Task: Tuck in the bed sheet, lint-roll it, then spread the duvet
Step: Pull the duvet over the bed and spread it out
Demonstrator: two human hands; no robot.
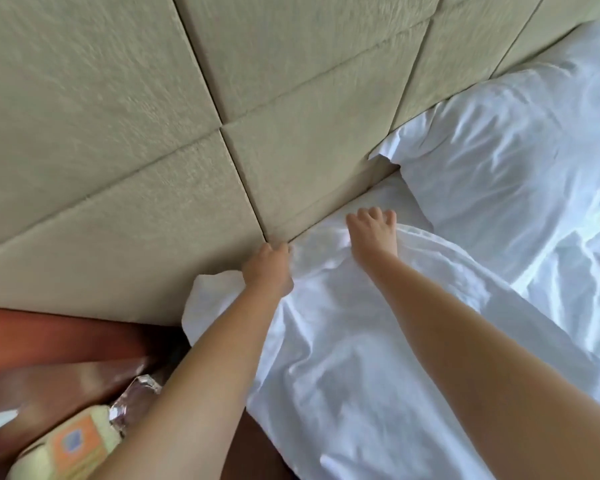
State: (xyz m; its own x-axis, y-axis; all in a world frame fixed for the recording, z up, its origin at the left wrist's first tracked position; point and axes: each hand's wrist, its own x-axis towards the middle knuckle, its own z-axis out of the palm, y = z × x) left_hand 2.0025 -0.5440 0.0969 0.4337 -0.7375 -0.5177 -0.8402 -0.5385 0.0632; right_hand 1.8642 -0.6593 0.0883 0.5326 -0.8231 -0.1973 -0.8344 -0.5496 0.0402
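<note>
Evidently the first step, tucking in the bed sheet [343, 341], was the one in hand at the head-end corner of the bed. The sheet lay white and heavily creased over the mattress corner, with a loose flap hanging out beside the padded headboard [153, 133].

The left hand [269, 268] was at the junction of mattress and headboard, its fingers curled down into the sheet's edge; it appeared to be gripping or pushing the cloth into the gap, though the fingertips themselves were hidden. The right hand [373, 233] lay on the sheet nearer the middle of the bed, fingers spread and fairly straight, pressing the cloth flat close to the headboard and holding nothing.

A pillow [516, 150] rested against the headboard to the right, just beside the right hand. Which of the rumpled white cloth further right was duvet could not be told. No lint roller was in view. At lower left were a wooden surface [49, 358] and some wrapped packets [84, 441], too blurred to identify.

In my judgement the task was at an early stage: the corner was not yet tucked. The next move called for driving the loose flap down between mattress and headboard while the right hand kept the sheet taut, then smoothing the creases before any lint-rolling.
</note>
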